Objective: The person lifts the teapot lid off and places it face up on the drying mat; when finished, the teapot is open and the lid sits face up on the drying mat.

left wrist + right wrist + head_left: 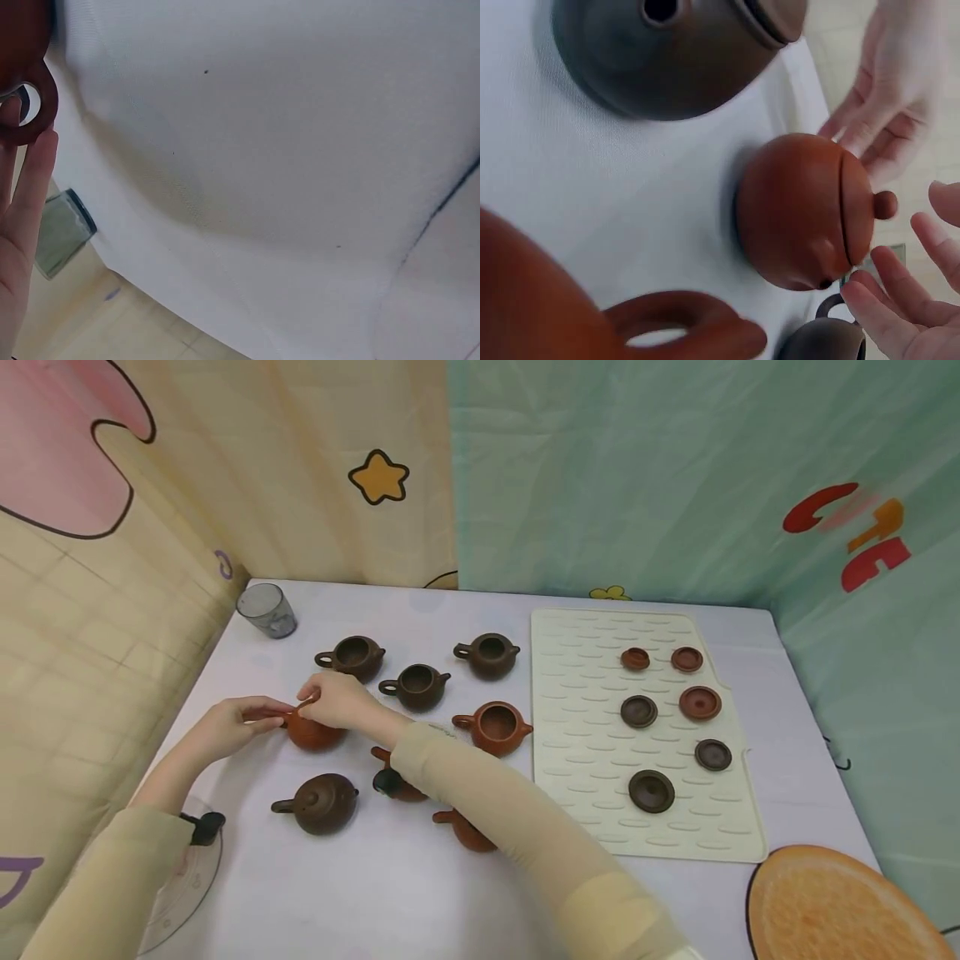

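Note:
A small orange-red clay teapot (791, 210) stands on the table at the left, its knobbed lid (857, 210) seated on top. My left hand (238, 727) pinches the teapot's ring handle (46, 105) from the left. Over the lid hovers my right hand (341, 697), its fingers spread and slightly bent; in the right wrist view the fingertips (889, 259) appear just off the lid and its knob (886, 204). Nearer the front sits a dark brown lidded teapot (324, 806). Part of the orange-red pot is hidden behind the right hand in the head view.
Lidless teapots stand around: dark ones (418, 687) toward the back, a reddish one (498, 729) mid-table, others partly under the right forearm. A cream mat (577, 710) at the right bears several round lids (651, 791). A glass (267, 610) stands back left.

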### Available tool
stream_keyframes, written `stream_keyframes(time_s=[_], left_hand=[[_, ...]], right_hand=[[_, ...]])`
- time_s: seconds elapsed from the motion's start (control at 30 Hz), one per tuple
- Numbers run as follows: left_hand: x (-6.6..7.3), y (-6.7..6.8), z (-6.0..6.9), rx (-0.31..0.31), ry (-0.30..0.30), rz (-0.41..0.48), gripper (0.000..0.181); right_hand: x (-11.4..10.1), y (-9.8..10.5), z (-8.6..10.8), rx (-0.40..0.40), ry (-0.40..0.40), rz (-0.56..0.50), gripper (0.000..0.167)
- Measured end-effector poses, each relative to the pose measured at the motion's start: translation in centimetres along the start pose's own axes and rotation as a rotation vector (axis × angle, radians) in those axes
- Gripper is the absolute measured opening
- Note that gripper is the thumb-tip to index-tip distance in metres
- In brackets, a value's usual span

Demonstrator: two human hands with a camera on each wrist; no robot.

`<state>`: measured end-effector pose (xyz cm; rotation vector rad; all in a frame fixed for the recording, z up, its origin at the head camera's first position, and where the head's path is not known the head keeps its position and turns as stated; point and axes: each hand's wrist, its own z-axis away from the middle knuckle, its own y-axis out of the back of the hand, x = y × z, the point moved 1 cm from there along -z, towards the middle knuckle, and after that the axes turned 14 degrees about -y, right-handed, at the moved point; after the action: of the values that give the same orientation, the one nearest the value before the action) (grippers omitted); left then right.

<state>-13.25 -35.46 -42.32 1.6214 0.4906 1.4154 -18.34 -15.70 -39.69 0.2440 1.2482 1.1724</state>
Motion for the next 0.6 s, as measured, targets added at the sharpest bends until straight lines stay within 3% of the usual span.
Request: stream_keyframes(time_s=[0.2, 0.33, 0.6], left_hand=[[0.0, 0.1, 0.1, -0.01, 0.022, 0.027, 0.029], [0.0, 0.3, 0.1, -0.013, 0.029, 0.046, 0.029], [0.0, 0.4, -0.2, -0.027, 0.038, 0.065, 0.028]], right_hand=[[-1.2, -1.2, 0.1, 0.049, -0.006, 0.148, 0.022], [-1.3, -1.4, 0.3, 0.113, 0.037, 0.225, 0.019], [-1.2, -1.5, 0.3, 0.193, 0.074, 0.305, 0.012]])
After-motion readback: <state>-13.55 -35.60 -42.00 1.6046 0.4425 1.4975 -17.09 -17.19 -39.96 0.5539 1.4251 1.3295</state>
